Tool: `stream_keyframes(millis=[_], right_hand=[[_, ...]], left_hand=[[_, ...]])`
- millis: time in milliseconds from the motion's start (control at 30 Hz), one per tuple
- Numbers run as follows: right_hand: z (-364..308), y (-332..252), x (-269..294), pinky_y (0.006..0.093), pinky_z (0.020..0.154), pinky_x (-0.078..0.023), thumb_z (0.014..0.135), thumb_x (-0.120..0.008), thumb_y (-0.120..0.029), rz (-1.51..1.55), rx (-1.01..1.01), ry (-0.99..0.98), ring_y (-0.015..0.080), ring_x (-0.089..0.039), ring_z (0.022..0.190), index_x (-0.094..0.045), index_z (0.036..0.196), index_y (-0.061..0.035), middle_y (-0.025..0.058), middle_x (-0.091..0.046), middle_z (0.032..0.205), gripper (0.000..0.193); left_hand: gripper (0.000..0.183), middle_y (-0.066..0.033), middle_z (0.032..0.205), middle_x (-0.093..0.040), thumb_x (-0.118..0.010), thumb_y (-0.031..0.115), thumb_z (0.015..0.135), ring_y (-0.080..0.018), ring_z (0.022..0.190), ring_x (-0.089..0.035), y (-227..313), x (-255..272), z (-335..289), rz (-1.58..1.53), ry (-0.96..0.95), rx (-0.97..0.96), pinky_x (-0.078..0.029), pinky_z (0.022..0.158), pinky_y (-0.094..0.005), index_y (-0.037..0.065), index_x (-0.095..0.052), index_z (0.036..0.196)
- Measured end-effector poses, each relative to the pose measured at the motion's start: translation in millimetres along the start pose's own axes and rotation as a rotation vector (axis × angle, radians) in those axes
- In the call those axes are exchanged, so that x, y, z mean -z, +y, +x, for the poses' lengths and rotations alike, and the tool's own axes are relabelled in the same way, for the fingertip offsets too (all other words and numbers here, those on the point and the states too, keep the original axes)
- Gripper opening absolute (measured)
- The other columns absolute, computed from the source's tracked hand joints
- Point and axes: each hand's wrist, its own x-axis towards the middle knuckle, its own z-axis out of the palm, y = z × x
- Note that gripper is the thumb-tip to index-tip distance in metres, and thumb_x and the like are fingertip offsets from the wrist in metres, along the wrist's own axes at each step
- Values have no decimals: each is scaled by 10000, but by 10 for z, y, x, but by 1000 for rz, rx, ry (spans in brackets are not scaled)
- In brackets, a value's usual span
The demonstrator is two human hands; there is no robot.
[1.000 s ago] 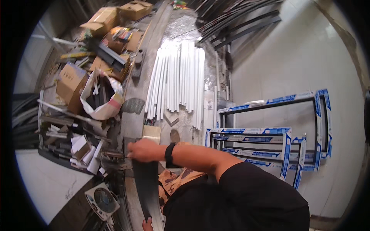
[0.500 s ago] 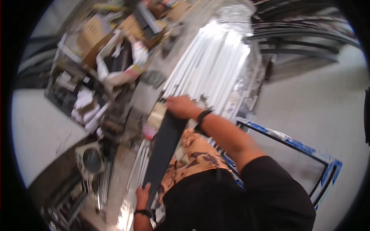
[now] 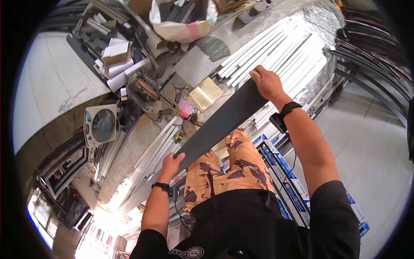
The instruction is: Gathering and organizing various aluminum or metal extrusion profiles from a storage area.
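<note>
Across the front of my body I hold a long, flat, dark grey panel [image 3: 226,116], its right end raised toward the far side. My right hand [image 3: 268,83] grips the far right end, thumb on top and the other fingers curled out of sight. At the near left end, my left hand [image 3: 172,165] is closed on the edge, thumb lying along it. Beyond the panel, a bench carries a stack of long white profiles [image 3: 276,54]. An open notebook [image 3: 205,94] lies just past the panel's middle, beside a pink item [image 3: 186,108] and a yellow-black tape measure [image 3: 178,137].
To the left stand a box fan [image 3: 102,125] and a round-bladed saw [image 3: 144,91]. Behind them are a white bag [image 3: 183,30] and a pile of offcuts [image 3: 116,60]. Blue-white wrapped frames [image 3: 284,172] lean by my right leg. Dark curved strips [image 3: 375,64] lie far right.
The panel has swung from nearly upright to a rightward diagonal. My right hand has moved right and farther away, and my left hand has come up into fuller view. The view has shifted too.
</note>
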Motion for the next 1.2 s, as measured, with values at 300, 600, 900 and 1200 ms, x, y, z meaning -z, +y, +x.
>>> stream_keyframes(millis=[300,600,900,1200], right_hand=[[327,255,-870,494,715,-459,956,-445,-453,-83,5,-25,432,-608,819,-593,1014,-96,210,-648,798,391],[446,543,-1884,503,754,-454,953,-425,-430,-33,-114,-224,438,-603,875,-594,988,-58,225,-654,880,411],[456,1099,-2785,514,848,-453,942,-426,-373,-122,-262,-317,437,-600,967,-596,1009,-7,266,-642,988,409],[541,963,-2947,427,953,-464,758,-620,-355,42,-500,-417,380,-583,1119,-495,1311,-3,271,-595,1196,667]], left_hand=[[704,-294,1223,-562,-609,531,830,-410,1179,-518,-452,-272,935,-144,10,-24,-398,997,-428,-50,-543,1223],[607,-250,1184,-604,-661,417,802,-365,1117,-578,-628,-542,1434,-159,25,71,-439,950,-413,-8,-561,1224],[492,-226,1074,-652,-664,374,812,-347,1013,-633,-812,-1093,1206,-325,-11,73,-485,870,-400,0,-609,1126],[360,-160,1032,-678,-665,241,827,-253,978,-645,-921,-1039,955,-317,-104,52,-491,873,-367,-12,-629,1081]])
